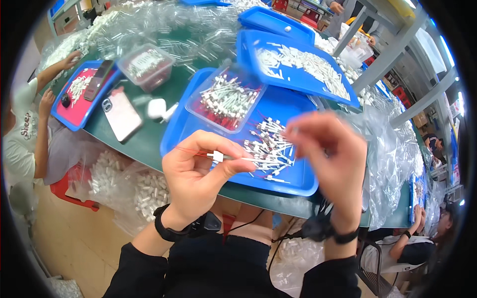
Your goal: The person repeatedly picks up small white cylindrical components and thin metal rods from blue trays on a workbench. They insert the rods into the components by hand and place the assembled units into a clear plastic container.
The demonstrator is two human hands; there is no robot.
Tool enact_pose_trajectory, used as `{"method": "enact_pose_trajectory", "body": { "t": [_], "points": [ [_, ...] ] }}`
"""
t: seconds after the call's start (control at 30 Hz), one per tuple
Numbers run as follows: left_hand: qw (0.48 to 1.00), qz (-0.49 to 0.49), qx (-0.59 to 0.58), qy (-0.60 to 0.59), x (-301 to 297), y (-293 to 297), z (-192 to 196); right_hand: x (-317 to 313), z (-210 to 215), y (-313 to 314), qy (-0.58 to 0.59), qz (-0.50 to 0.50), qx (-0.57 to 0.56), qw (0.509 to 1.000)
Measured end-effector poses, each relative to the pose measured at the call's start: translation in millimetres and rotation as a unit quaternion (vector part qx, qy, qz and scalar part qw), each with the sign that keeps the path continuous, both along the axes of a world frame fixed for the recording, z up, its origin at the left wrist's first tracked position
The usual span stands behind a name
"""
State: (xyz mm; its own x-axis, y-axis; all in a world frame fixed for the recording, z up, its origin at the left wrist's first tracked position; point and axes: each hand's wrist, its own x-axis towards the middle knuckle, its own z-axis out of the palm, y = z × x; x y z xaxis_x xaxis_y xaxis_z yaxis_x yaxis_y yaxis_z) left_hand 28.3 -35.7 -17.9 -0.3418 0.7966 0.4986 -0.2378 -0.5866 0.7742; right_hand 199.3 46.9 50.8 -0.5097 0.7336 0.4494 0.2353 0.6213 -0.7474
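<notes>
White plastic and thin red wire make up the small connector piece point(216, 156) you pinch between thumb and forefinger of your left hand point(198, 179); its red leads trail leftward past your knuckles, and it sits above the near edge of the blue plastic tray point(298, 186). Your left fingers point(233, 151) are clamped on it. Your right hand point(330, 159) is blurred just beside it, fingers curled; whether they grip anything you cannot tell. The step in hand looks like working on one piece lifted from the loose heap of white-tipped parts point(271, 146) lying in the tray just beyond your fingers. The next move seems to call for a steady left pinch while the right fingertips meet the piece. Behind the heap stands a clear plastic tub of red-wired parts point(226, 102), on the green counter point(149, 141).
</notes>
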Motion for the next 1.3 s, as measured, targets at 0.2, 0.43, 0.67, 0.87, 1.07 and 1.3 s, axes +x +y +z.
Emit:
{"method": "enact_pose_trajectory", "body": {
  "t": [0.2, 0.43, 0.67, 0.87, 1.07, 1.3],
  "points": [
    [1.000, -0.010, -0.021, 0.012, 26, 5, 4, 26, -20, -32, 0.048, 0.010, -0.064, 0.997],
    [0.991, -0.036, -0.038, 0.126, 25, 6, -10, 25, -26, -31, -0.017, -0.009, 0.060, 0.998],
    [0.985, -0.058, -0.108, 0.122, 17, 4, -7, 30, -39, -30, -0.050, -0.082, 0.122, 0.988],
    [0.969, 0.002, -0.010, 0.247, 17, 11, -6, 29, -40, -23, -0.039, -0.026, 0.178, 0.983],
    [0.975, -0.028, -0.051, 0.212, 17, 9, -6, 26, -41, -25, -0.034, 0.003, 0.205, 0.978],
    [0.987, -0.081, -0.106, 0.090, 21, 3, 0, 26, -46, -23, -0.003, 0.037, 0.289, 0.957]
  ]
}}
